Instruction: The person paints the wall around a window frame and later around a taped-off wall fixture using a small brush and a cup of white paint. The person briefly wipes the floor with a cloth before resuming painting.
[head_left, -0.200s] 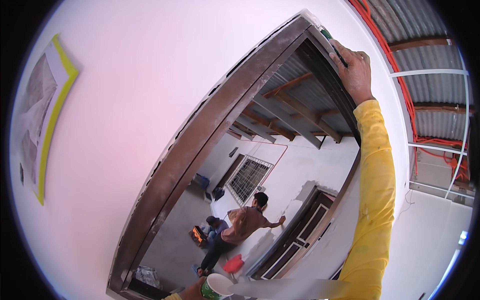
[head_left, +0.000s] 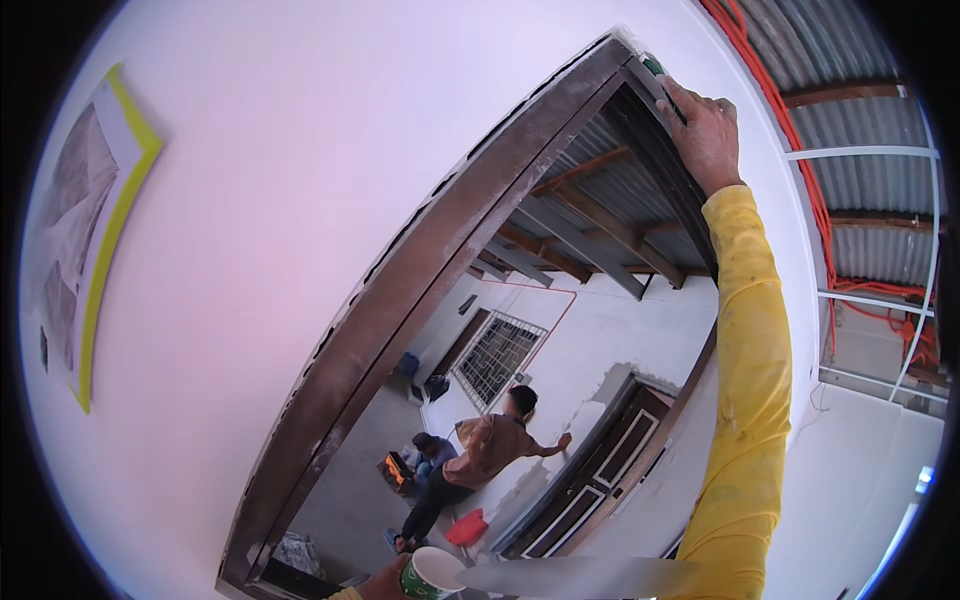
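Your right hand [head_left: 705, 130], at the upper right of the frame, grips a green-handled tool [head_left: 655, 68] against the dark door frame's [head_left: 420, 270] top corner, while your left hand [head_left: 385, 583] clasps a small cup [head_left: 432, 575] low at bottom centre, kept within reach.

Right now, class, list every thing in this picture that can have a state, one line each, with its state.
Right hand: raised, gripping a green-handled tool against the top corner of the dark brown door frame.
Left hand: low, holding a white paper cup, upright.
Dark panelled door outside: shut.
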